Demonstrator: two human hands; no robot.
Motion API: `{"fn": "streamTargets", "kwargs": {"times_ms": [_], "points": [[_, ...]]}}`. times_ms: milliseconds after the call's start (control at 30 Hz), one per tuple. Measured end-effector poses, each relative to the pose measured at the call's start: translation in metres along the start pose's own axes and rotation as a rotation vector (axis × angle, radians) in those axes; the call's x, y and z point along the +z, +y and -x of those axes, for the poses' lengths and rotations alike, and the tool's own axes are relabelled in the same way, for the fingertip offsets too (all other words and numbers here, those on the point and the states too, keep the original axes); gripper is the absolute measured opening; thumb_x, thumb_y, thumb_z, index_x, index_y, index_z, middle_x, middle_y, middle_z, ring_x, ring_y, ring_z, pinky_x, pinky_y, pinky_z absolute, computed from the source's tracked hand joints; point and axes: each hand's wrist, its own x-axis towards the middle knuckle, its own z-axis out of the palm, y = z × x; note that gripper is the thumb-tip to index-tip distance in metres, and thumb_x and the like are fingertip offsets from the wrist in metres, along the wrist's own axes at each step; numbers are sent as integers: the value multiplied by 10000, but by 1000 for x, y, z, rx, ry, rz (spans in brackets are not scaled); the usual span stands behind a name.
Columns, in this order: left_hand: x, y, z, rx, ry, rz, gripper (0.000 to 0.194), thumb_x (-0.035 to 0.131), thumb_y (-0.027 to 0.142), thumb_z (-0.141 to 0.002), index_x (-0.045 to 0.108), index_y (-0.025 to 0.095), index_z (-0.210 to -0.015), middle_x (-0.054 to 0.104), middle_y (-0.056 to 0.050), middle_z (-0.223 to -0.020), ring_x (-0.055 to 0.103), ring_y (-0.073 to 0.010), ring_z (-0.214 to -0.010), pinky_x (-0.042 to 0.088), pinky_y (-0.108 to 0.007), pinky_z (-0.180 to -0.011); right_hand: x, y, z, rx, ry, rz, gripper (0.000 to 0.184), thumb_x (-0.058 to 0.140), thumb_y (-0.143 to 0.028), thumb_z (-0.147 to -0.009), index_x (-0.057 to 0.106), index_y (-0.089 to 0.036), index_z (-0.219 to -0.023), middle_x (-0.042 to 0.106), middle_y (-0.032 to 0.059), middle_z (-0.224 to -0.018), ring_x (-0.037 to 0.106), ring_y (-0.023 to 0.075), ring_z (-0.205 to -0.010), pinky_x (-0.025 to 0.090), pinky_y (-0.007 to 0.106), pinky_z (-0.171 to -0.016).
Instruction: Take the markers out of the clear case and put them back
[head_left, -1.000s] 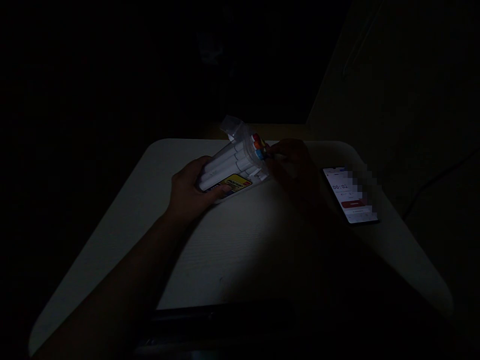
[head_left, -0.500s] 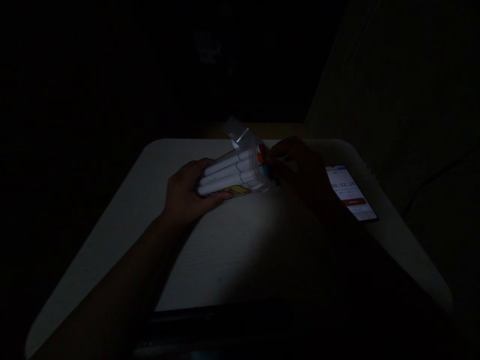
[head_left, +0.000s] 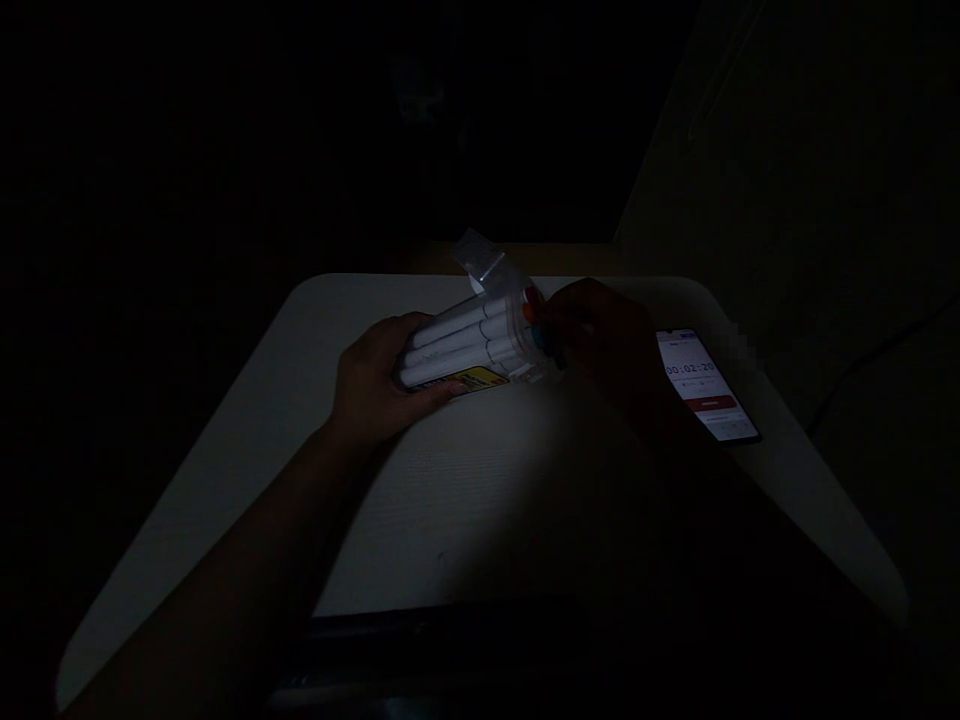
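A clear plastic pack of markers (head_left: 461, 338) lies tilted above the table, its capped end to the right. White barrels show through the plastic, with red, orange and blue caps (head_left: 532, 308) at the open end. A transparent flap (head_left: 480, 258) stands up at that end. My left hand (head_left: 379, 375) is wrapped round the pack's left end, thumb over its yellow label (head_left: 480, 380). My right hand (head_left: 596, 325) is closed at the coloured caps, fingertips touching them. Deep shadow hides what exactly those fingers pinch.
A lit phone (head_left: 709, 385) showing a timer lies on the white table (head_left: 300, 310), right of my right hand. A long dark object (head_left: 420, 640) runs along the near edge. The surroundings are very dark.
The right fingers have shifted slightly at the caps. Everything in view, pack included, sits a little further right; both hands keep their places on the pack.
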Motion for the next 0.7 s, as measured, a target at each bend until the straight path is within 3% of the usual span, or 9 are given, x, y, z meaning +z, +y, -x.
{"fn": "streamTargets", "kwargs": {"times_ms": [333, 700], "points": [[1, -1, 0, 9, 2, 2, 709, 589, 673, -601, 500, 211, -1130, 607, -74, -1043, 588, -239, -891, 487, -352, -754, -1, -4, 1, -119, -8, 38, 171, 591, -320, -791, 623, -172, -712, 635, -9, -716, 580, 85, -673, 458, 216, -632], [0, 0, 0, -4, 6, 20, 693, 619, 640, -597, 514, 192, -1115, 612, -72, -1026, 592, -226, -866, 482, -330, -736, -15, 6, -3, -299, -242, 92, 249, 478, -344, -863, 660, -204, -958, 619, 31, -872, 570, 125, -825, 451, 297, -775]]}}
